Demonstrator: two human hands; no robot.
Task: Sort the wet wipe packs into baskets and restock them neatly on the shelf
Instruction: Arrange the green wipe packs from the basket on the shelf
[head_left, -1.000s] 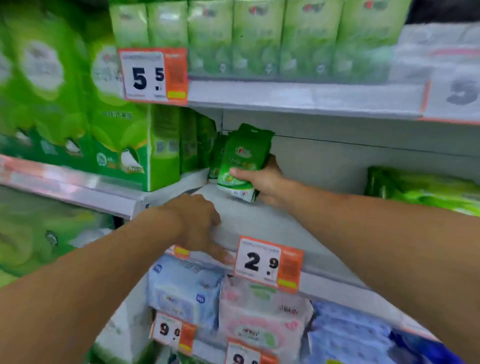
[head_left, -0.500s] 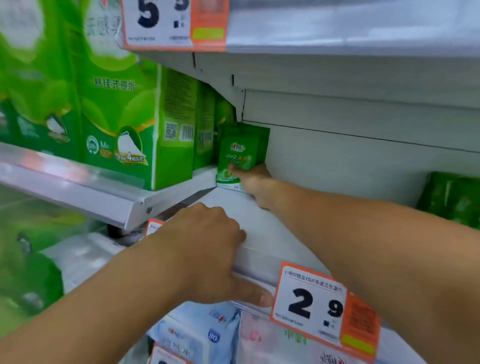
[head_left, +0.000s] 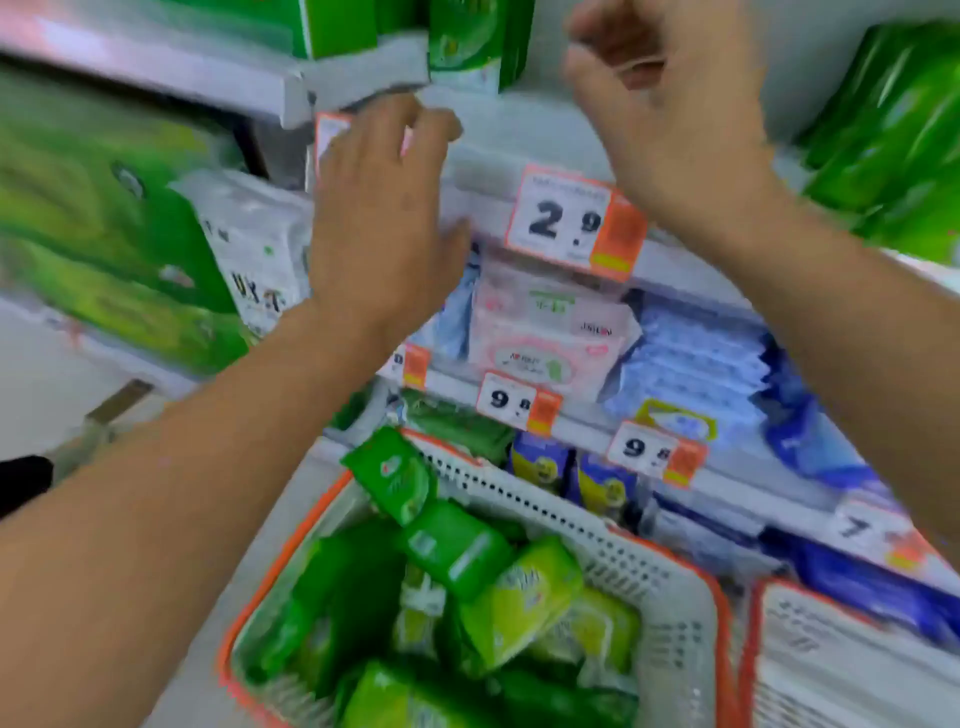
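Two empty hands — green pack (head_left: 470, 39) stands upright on shelf (head_left: 524, 119).

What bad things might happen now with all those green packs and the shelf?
1. The green pack leaning on the basket rim might slip out onto the floor.
2. The green packs in the basket lie piled in a jumble, so grabbing one may tumble others.
3. The left hand near the 2.9 price tag might knock it loose.

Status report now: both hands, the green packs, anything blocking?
Left hand open, at shelf edge. Right hand empty, fingers loosely curled. Green packs heaped in basket. Nothing blocking.
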